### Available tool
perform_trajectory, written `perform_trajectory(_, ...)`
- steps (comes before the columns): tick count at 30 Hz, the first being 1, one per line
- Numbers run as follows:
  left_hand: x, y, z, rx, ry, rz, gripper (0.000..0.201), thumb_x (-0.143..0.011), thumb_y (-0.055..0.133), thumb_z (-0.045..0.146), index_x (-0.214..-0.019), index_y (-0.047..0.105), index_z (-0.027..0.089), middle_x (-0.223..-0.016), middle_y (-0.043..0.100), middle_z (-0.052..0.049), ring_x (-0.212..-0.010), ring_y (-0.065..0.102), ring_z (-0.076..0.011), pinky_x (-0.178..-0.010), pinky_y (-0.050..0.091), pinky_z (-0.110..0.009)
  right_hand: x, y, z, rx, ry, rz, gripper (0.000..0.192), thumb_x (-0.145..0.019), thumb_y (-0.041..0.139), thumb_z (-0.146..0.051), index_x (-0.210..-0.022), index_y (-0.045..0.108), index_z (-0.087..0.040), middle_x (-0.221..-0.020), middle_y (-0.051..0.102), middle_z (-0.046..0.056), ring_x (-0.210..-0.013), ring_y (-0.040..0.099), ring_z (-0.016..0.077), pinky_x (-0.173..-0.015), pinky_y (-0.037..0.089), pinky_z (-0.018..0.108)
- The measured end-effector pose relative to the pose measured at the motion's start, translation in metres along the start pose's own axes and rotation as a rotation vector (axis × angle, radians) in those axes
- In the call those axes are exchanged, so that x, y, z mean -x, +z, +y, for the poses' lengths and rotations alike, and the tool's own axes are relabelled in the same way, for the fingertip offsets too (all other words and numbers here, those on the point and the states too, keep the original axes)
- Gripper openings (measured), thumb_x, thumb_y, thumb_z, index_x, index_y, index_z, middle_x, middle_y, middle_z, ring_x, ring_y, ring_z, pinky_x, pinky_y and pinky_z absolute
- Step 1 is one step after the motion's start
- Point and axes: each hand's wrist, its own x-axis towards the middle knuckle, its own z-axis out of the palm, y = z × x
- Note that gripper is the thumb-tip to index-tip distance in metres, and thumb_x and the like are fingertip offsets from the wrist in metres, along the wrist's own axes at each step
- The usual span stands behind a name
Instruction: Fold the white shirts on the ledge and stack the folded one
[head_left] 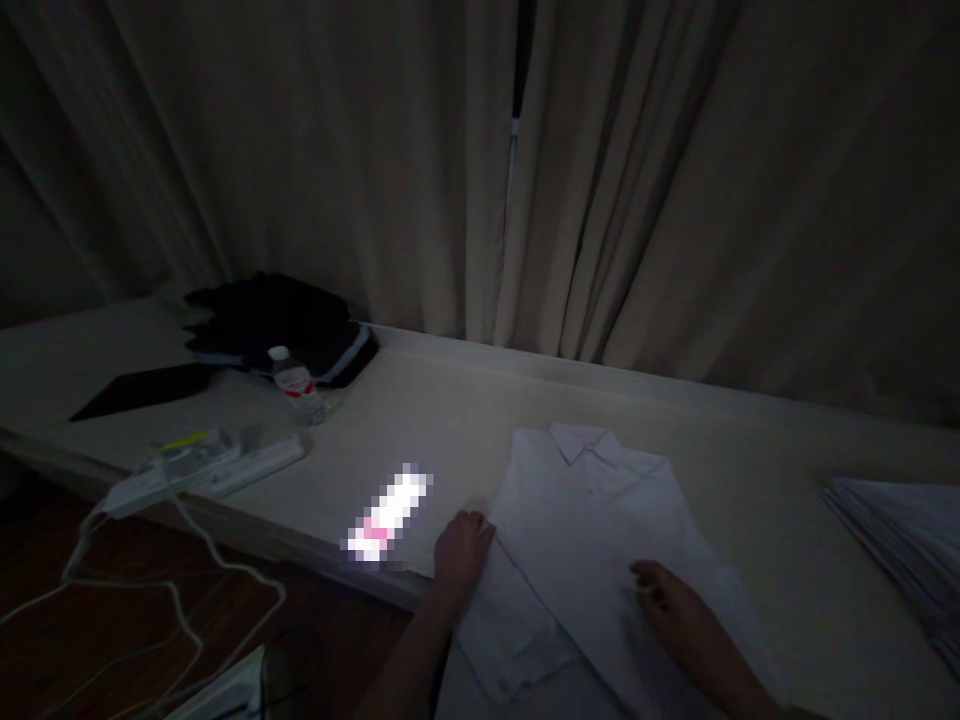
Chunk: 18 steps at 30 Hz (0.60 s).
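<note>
A white collared shirt point(592, 520) lies front up on the table, its collar toward the curtains and its lower part running out of view at the bottom. One sleeve point(517, 640) lies folded along the shirt's left side. My left hand point(459, 552) is closed at the shirt's left edge, pinching the cloth near the shoulder side. Over the right half of the shirt front hovers my right hand point(671, 610), fingers loosely curled with a small gap between them. Nothing shows in it, and its shadow falls on the cloth.
Left of the shirt lies a bright, pixelated phone-shaped object point(390, 515). Farther left are a water bottle point(296, 385), dark folded clothes point(277, 320), a power strip point(255, 465) and white cables point(180, 590). A stack of pale cloth point(907, 540) lies right. Curtains point(420, 170) hang behind.
</note>
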Motion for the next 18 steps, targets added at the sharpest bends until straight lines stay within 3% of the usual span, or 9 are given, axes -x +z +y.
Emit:
perform_trajectory(4, -0.002, 0.005, -0.002, -0.021, 0.028, 0.000, 0.024, -0.085, 0.044, 0.032, -0.094, 0.062, 0.020, -0.097, 0.065, -0.008, -0.090, 0.062, -0.0204, -0.078, 0.043, -0.031, -0.050, 0.086, -0.088, 0.169, -0.333, -0.121, 0.032, -0.081, 0.041, -0.024, -0.108, 0.058, -0.028, -0.110, 0.063, 0.007, -0.102, 0.060, 0.0223, -0.091, 0.047, 0.037)
perform_trajectory(8, -0.009, 0.004, -0.012, -0.022, -0.019, 0.009, 0.027, -0.089, 0.037, 0.029, -0.091, 0.062, 0.019, -0.093, 0.066, -0.007, -0.088, 0.062, -0.0180, -0.076, 0.041, -0.028, -0.087, 0.150, -0.117, 0.511, -0.420, -0.203, 0.034, -0.080, 0.047, -0.021, -0.113, 0.056, -0.020, -0.106, 0.061, 0.009, -0.102, 0.057, 0.0200, -0.089, 0.044, 0.030)
perform_trajectory(11, -0.018, -0.001, -0.017, -0.005, -0.071, -0.001, 0.030, -0.090, 0.034, 0.030, -0.088, 0.062, 0.019, -0.090, 0.068, -0.007, -0.084, 0.063, -0.0178, -0.071, 0.041, -0.028, -0.104, 0.172, -0.117, 0.597, -0.419, -0.203, 0.037, -0.080, 0.053, -0.027, -0.117, 0.053, -0.021, -0.105, 0.060, 0.009, -0.099, 0.057, 0.0217, -0.085, 0.044, 0.031)
perform_trajectory(14, -0.017, -0.008, -0.023, 0.026, -0.107, -0.019, 0.031, -0.090, 0.035, 0.033, -0.089, 0.063, 0.020, -0.091, 0.069, -0.007, -0.084, 0.064, -0.0176, -0.071, 0.041, -0.027, -0.116, 0.179, -0.117, 0.679, -0.431, -0.209, 0.034, -0.082, 0.051, -0.028, -0.115, 0.053, -0.020, -0.103, 0.060, 0.010, -0.096, 0.057, 0.0228, -0.082, 0.044, 0.032)
perform_trajectory(16, 0.001, -0.009, -0.031, 0.089, -0.147, -0.017, 0.033, -0.091, 0.032, 0.035, -0.098, 0.062, 0.022, -0.098, 0.069, -0.006, -0.089, 0.064, -0.0174, -0.073, 0.042, -0.027, -0.123, 0.180, -0.120, 0.729, -0.456, -0.234, 0.028, -0.083, 0.048, -0.027, -0.109, 0.055, -0.019, -0.102, 0.060, 0.011, -0.095, 0.057, 0.0231, -0.080, 0.043, 0.033)
perform_trajectory(18, 0.038, -0.007, -0.045, 0.235, -0.232, -0.040, 0.034, -0.092, 0.032, 0.039, -0.106, 0.061, 0.026, -0.105, 0.068, -0.004, -0.095, 0.062, -0.0176, -0.078, 0.044, -0.028, -0.129, 0.182, -0.124, 0.764, -0.494, -0.274, 0.025, -0.082, 0.048, -0.026, -0.105, 0.057, -0.020, -0.104, 0.060, 0.010, -0.096, 0.057, 0.0225, -0.079, 0.043, 0.032)
